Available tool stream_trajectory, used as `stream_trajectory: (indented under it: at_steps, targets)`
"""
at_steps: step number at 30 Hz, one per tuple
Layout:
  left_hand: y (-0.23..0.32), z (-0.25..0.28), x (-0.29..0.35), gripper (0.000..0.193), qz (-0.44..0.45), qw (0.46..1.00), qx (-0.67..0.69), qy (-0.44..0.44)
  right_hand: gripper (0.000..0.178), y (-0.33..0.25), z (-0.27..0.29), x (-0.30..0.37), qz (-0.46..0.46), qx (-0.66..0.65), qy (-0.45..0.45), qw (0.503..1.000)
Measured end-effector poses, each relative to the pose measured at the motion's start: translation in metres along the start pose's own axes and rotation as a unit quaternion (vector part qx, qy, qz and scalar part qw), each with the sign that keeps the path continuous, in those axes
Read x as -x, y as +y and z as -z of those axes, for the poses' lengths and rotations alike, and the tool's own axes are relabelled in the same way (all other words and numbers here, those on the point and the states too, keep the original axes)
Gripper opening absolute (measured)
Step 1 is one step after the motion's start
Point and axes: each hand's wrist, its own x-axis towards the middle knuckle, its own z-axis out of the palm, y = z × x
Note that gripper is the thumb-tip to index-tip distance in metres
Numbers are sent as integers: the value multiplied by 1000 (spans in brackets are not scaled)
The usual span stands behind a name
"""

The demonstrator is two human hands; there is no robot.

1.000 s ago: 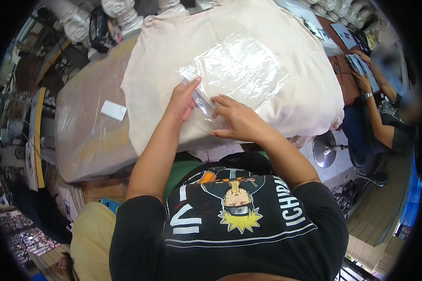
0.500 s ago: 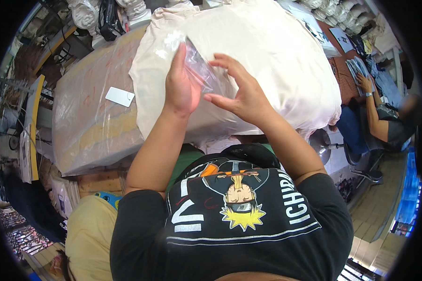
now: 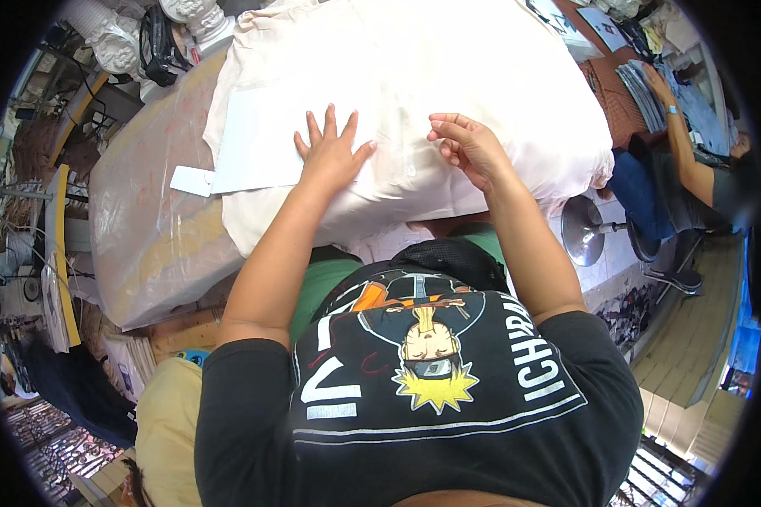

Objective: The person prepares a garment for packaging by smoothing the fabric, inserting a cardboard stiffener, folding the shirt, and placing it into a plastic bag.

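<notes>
Pressing flat on the heap of cream cloth (image 3: 448,76), the left hand (image 3: 330,156) lies palm down with its fingers (image 3: 317,127) spread wide and holding nothing, its fingertips touching the near edge of a clear plastic bag (image 3: 258,144) that lies flat on the cloth's left side. The right hand (image 3: 469,145) rests just beside it, knuckles curled and fingers narrow, lightly touching the fabric and seemingly gripping nothing, though the underside of the hand is hidden. The cloth is piled high on the bench (image 3: 144,228), which is wrapped in brownish plastic sheet, and its near edge bulges over the bench rim toward the person's body. The risk I see is the slick bag sliding left off the rounded heap, since only fingertips hold it and the surface beneath slopes away; a small white card (image 3: 192,180) already sits at the cloth's left edge, near the drop. A push from the left palm could also crease the bag or drag the top layer of cloth with it. Well apart on the right, another person's arm (image 3: 681,144) reaches over a separate stack, unlikely to interfere.
</notes>
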Motion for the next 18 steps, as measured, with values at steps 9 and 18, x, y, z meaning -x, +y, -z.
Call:
stream_trajectory:
  at_steps: [9, 18]
  targets:
    - [22, 11, 8, 53, -80, 975, 182, 99, 28, -8, -15, 1, -46, 207, 13, 977]
    - [32, -1, 20, 48, -23, 954, 300, 12, 21, 7, -12, -20, 5, 258, 15, 966]
